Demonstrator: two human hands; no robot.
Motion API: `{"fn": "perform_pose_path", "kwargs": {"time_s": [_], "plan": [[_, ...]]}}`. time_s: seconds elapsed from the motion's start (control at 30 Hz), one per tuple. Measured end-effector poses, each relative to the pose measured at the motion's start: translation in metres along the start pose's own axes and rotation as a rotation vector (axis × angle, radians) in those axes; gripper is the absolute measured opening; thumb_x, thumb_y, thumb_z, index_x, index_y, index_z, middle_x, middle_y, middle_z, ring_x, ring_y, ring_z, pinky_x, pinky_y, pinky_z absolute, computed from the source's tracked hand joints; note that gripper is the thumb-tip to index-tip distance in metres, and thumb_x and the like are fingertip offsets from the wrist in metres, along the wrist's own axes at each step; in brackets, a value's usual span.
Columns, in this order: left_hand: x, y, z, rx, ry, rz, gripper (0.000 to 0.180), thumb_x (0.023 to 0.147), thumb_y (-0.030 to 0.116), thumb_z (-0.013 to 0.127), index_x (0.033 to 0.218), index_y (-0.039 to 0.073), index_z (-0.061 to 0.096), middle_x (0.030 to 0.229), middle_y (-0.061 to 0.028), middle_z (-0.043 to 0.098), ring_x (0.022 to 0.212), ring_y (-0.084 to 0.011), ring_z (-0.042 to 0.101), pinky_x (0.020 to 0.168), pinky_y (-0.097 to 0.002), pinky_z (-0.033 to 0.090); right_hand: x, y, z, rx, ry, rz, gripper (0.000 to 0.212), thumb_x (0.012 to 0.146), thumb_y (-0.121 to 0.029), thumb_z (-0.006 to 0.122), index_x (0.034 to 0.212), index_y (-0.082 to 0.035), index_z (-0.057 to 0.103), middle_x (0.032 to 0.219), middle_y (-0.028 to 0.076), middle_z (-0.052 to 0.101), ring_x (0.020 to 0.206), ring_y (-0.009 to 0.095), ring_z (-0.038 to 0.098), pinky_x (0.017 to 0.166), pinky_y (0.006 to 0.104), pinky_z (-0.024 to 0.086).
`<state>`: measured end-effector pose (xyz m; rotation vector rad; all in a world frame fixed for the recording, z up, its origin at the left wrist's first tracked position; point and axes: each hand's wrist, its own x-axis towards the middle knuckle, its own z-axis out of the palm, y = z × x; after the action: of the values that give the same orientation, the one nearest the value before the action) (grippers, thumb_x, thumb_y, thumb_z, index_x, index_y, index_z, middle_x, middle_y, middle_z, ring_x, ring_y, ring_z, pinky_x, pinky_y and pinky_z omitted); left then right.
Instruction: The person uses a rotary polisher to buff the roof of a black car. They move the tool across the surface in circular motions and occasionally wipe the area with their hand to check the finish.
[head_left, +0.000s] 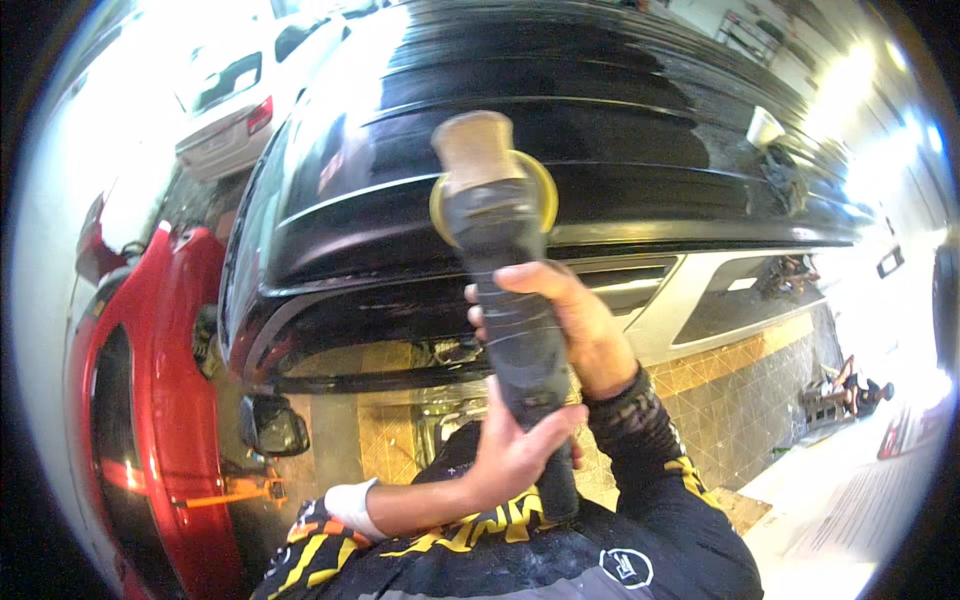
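Both of my hands hold a car polisher with a long dark body and a tan, scuffed front end. Its round yellow pad faces the glossy black car roof; whether pad and roof touch, I cannot tell. My right hand wraps the middle of the body, thumb lying across the top. Further back, my left hand grips the rear end, with a white band at the wrist. The polisher's rear reaches close to my chest.
Below the roof edge is the car's side, with a wing mirror. A red car stands close on the left, with an orange tool beside it. A white car is behind. A pale cup-like object sits on the roof's right.
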<state>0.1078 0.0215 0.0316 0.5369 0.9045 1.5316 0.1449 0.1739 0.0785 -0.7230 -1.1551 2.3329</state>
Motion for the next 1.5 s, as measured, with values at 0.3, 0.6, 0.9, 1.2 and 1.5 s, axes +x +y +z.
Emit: {"fn": "perform_pose_path", "kwargs": {"time_s": [0.3,0.6,0.9,1.2,1.5], "plan": [[0.117,-0.049,0.094,0.262,-0.401,-0.339,0.069,0.085,0.011,0.077,0.131,0.003,0.026,0.095,-0.0139,0.058,0.059,-0.0196,0.064,0.048,-0.0343,0.055,-0.064,-0.057,-0.176,0.187,0.209,-0.416,0.054,0.082,-0.034,0.076,0.116,0.004,0.058,0.101,0.014,0.065,0.09,0.024,0.069,0.083,0.0364,0.06],[0.066,-0.057,0.021,0.405,-0.118,-0.071,0.073,0.077,0.013,0.076,0.133,-0.001,0.033,0.107,-0.0214,0.061,0.092,-0.0309,0.068,0.079,-0.0424,0.056,-0.026,-0.002,-0.12,0.125,0.066,-0.297,0.066,0.078,-0.031,0.077,0.128,0.003,0.049,0.109,0.016,0.06,0.096,0.027,0.064,0.087,0.04,0.059],[0.003,-0.022,-0.045,0.005,0.271,0.099,0.07,0.079,0.004,0.076,0.136,0.008,0.037,0.101,-0.0066,0.057,0.078,-0.0156,0.063,0.066,-0.033,0.054,0.04,0.035,0.023,-0.215,-0.087,-0.007,0.055,0.076,-0.021,0.075,0.122,0.005,0.06,0.102,0.018,0.069,0.086,0.027,0.071,0.077,0.0373,0.063],[-0.01,0.052,-0.118,-0.259,0.456,0.277,0.049,0.082,-0.002,0.071,0.118,0.005,0.039,0.086,-0.0077,0.058,0.06,-0.0176,0.063,0.05,-0.0335,0.053,0.149,0.077,0.127,-0.364,-0.39,0.179,0.042,0.082,-0.023,0.075,0.11,0.005,0.064,0.091,0.015,0.071,0.074,0.022,0.072,0.07,0.0345,0.062],[-0.019,0.107,-0.147,-0.4,0.526,0.25,0.037,0.084,0.006,0.077,0.105,0.006,0.046,0.076,-0.0048,0.057,0.054,-0.0168,0.061,0.045,-0.0343,0.053,0.195,0.086,0.192,-0.371,-0.45,0.487,0.038,0.087,-0.028,0.073,0.105,0.004,0.064,0.084,0.015,0.071,0.068,0.022,0.072,0.065,0.0308,0.062]]}}
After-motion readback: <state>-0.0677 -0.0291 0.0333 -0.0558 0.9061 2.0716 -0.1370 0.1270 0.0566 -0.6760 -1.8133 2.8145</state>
